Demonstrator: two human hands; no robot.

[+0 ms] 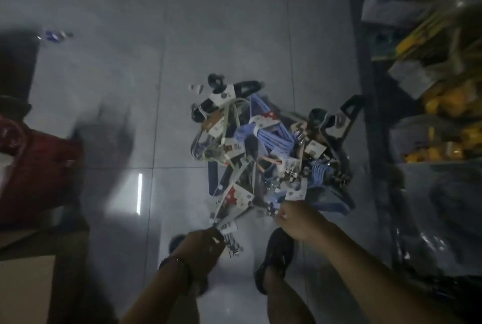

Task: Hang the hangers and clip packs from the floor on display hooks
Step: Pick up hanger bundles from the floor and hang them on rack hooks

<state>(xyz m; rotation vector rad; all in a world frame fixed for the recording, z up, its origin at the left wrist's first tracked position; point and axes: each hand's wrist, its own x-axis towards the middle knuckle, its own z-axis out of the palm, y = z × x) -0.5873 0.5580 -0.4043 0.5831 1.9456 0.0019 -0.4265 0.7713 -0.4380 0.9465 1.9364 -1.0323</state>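
Both grips are closed at the pile's near edge: the left hand [202,244] is fisted on a grey hanger pack [229,215] at 7 o'clock of the pile, and the right hand [300,219] pinches a carded pack [295,193] at 5 o'clock. The pile [266,146] of blue, grey and black hangers and clip packs lies on the tiled floor [182,36] mid-frame. A dark shoe [276,258] stands at 6 o'clock, just below the pile. Shelves [430,88] with yellow goods run along 3 o'clock. A red bag [34,167] sits at 9 o'clock, well apart.
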